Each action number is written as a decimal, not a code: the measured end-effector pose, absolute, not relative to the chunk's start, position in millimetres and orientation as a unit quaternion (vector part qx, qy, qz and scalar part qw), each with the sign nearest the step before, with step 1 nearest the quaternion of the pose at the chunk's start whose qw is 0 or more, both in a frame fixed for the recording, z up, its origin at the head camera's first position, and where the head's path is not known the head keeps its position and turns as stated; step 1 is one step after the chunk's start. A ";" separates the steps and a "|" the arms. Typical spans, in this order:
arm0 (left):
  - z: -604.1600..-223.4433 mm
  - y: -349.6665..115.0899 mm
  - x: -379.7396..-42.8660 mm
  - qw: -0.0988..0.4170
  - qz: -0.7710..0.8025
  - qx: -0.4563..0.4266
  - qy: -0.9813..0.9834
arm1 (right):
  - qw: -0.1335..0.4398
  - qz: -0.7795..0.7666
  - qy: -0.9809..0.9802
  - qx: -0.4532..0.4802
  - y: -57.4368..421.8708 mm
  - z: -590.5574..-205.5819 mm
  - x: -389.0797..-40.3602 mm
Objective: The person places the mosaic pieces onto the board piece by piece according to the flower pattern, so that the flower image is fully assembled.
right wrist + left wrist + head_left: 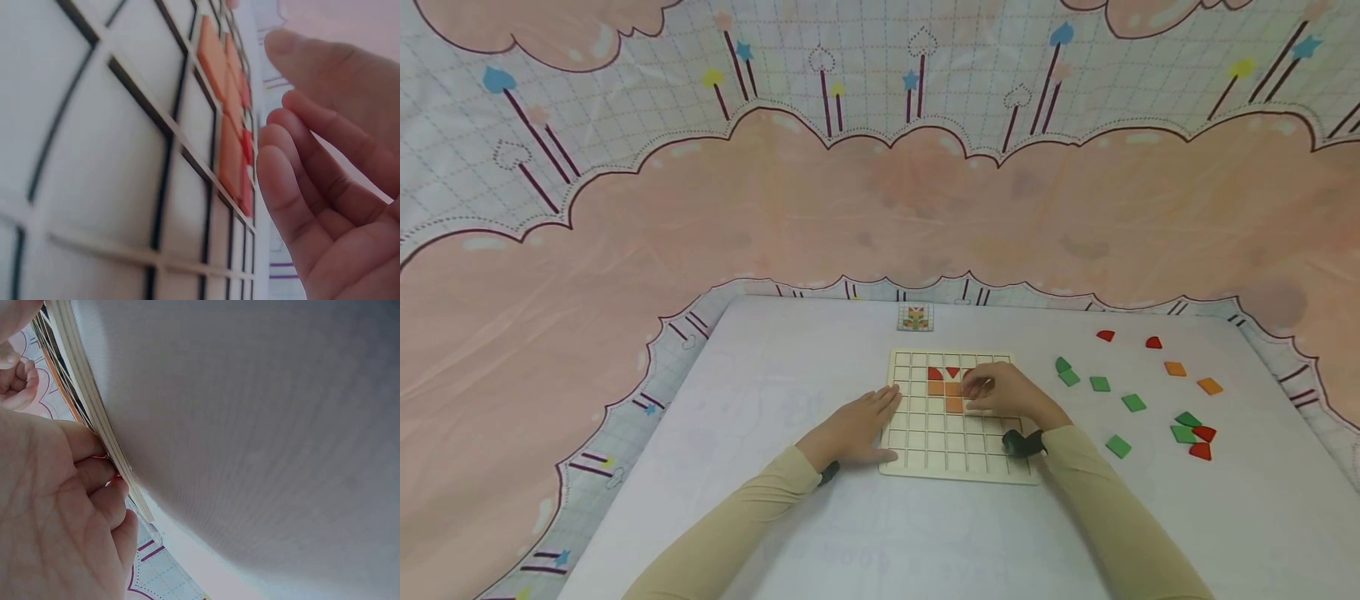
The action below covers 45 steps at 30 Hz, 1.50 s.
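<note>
While the right hand (1007,390) part-hides the board (917,440), green tiles (1133,403) lie nearby.

Flat cream grid board (918,432), orange and red pieces (954,405) in cells

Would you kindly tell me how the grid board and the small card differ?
The grid board is much larger than the small card and lies nearer the camera. The card's pattern includes green, while the tiles in view on the board are only orange and red. The left hand touches the board; no hand touches the card. Both carry coloured shapes, red among them.
</note>
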<state>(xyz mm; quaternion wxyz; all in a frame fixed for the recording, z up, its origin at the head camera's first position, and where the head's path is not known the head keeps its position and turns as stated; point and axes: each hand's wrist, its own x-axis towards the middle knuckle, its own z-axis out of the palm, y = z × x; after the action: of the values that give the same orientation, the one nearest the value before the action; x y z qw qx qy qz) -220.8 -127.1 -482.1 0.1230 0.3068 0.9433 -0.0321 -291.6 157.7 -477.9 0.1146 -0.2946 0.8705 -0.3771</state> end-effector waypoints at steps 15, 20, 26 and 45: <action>-483.9 -127.3 -221.1 0.121 -0.040 0.308 0.943 | 0.091 -0.373 0.871 -0.307 216.5 -449.4 -295.2; -484.5 -126.7 -221.5 0.121 -0.042 0.308 0.943 | 0.083 -0.359 0.890 -0.270 249.2 -436.5 -297.0; -484.7 -126.8 -222.0 0.124 -0.035 0.304 0.944 | 0.084 -0.357 0.899 -0.237 286.5 -424.4 -301.5; -482.2 -127.3 -220.5 0.122 -0.025 0.311 0.942 | 0.115 -0.313 0.924 -0.186 311.7 -464.8 -341.8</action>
<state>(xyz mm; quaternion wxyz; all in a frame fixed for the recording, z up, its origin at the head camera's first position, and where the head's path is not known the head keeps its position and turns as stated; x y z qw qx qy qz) -220.5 -127.3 -482.2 0.1219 0.3105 0.9424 -0.0248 -341.8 311.7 -464.8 0.1149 -0.1863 0.9243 -0.3127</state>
